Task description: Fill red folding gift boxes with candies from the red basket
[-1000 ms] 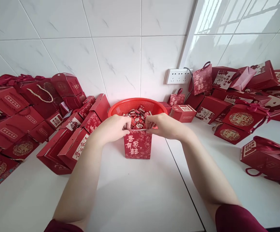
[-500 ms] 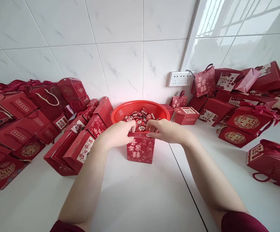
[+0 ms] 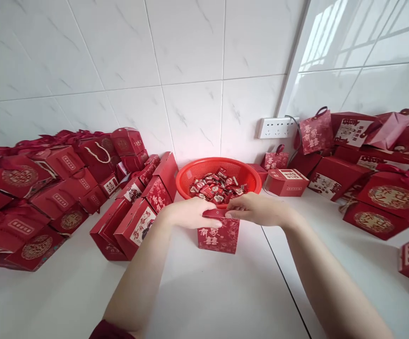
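Note:
A small red gift box [image 3: 220, 241] with white characters on its front stands upright on the white table. My left hand [image 3: 192, 214] is closed on the left side of its top, thumb over the front and fingers behind the upper flap. At the right side of the same flap, my right hand [image 3: 256, 208] pinches the edge with thumb and bent fingers. Just behind the box sits a red plastic colander [image 3: 222, 163], holding a heap of wrapped candies [image 3: 213, 184]. The inside of the box is hidden.
Red gift boxes [image 3: 59, 200] are stacked at the left, with open-topped tall boxes [image 3: 139, 226] beside the colander. More red boxes [image 3: 384, 200] fill the right side. A white power strip [image 3: 278, 128] is on the tiled wall. A dark seam [image 3: 285, 278] crosses the table.
The view has shifted, so the whole scene appears lower and farther right. My left fingers have flattened across the box top, and my right fingers have shifted along the flap.

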A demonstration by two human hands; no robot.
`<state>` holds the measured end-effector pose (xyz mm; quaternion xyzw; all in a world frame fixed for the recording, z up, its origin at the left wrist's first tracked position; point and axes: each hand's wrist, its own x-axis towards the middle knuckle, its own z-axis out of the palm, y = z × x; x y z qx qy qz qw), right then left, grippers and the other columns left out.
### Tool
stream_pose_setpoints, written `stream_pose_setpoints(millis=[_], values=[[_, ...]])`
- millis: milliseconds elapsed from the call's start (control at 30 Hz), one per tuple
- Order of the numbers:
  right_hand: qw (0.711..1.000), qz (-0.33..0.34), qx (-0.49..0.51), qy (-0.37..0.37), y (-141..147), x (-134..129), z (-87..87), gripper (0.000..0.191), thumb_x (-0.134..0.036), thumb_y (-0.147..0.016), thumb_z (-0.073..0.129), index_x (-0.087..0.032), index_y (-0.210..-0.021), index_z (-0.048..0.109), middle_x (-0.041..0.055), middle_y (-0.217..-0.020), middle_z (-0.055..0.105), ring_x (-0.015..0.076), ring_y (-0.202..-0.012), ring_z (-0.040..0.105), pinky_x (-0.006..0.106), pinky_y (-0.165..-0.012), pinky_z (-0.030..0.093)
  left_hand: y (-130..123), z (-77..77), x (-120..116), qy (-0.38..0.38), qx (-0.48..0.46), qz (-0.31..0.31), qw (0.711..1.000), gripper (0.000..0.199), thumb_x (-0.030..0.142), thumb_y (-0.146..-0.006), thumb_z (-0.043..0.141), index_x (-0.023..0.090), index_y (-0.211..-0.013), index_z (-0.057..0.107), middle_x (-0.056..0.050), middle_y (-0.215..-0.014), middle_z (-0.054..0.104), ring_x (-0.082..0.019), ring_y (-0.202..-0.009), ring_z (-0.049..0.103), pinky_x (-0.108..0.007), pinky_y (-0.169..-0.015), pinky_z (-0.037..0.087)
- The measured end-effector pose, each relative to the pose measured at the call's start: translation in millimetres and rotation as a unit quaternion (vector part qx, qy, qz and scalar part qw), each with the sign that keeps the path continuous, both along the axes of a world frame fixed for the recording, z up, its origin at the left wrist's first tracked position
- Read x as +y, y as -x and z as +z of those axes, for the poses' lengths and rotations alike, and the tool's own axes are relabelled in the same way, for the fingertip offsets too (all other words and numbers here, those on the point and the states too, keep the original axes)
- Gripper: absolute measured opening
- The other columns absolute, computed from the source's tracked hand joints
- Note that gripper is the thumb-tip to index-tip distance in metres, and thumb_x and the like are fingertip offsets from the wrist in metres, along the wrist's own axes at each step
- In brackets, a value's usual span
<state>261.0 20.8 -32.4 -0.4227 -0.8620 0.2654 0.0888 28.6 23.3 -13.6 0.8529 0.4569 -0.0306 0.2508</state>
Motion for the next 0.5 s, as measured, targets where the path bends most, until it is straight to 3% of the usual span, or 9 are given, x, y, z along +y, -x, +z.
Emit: stream_pose_setpoints(millis=[100,267,400,500], values=[[0.999,0.021,0.012,0.032,3.0,4.3,-6.4,0.037,-0.046,-0.098,0.043,-0.020,-0.074,0.054,-0.0004,-0.072,0.052,0.0139,-0.062,0.042,0.029,-0.055,0.030,0.7,-2.6,2.9,0.010,-0.023,-0.002,1.000,0.036,0.049,-0.090,0.051,0.019,-0.072,0.053,-0.001,-0.074,0.058,-0.015,-0.062,0.052,-0.028,-0.056,0.033],[0.997,0.055,0.012,0.052,4.2,7.9,-10.3,0.038,-0.043,-0.097,0.044,-0.020,-0.067,0.041,-0.0028,-0.065,0.040,0.0124,-0.058,0.034,0.028,-0.053,0.026,1.6,-9.8,9.7,0.014,-0.048,-0.005,0.999,0.037,0.045,-0.088,0.055,0.019,-0.064,0.042,0.003,-0.062,0.042,-0.012,-0.055,0.038,-0.027,-0.053,0.026],[0.998,0.041,-0.037,0.018,2.7,2.8,-5.2,0.028,-0.036,-0.090,0.055,-0.020,-0.069,0.045,-0.0022,-0.066,0.048,0.0132,-0.059,0.040,0.028,-0.053,0.026,-0.7,-11.1,7.6,0.018,-0.030,-0.010,0.999,0.035,0.048,-0.090,0.052,0.019,-0.072,0.051,0.001,-0.072,0.055,-0.014,-0.063,0.050,-0.026,-0.056,0.031],[0.997,0.035,-0.068,-0.009,1.2,1.0,-2.8,0.029,-0.029,-0.090,0.052,-0.020,-0.066,0.039,-0.0022,-0.064,0.045,0.0128,-0.057,0.036,0.029,-0.053,0.024,-5.9,-10.4,1.9,0.001,0.001,0.003,1.000,0.037,0.053,-0.093,0.047,0.020,-0.076,0.051,-0.001,-0.077,0.059,-0.016,-0.067,0.054,-0.027,-0.057,0.033]])
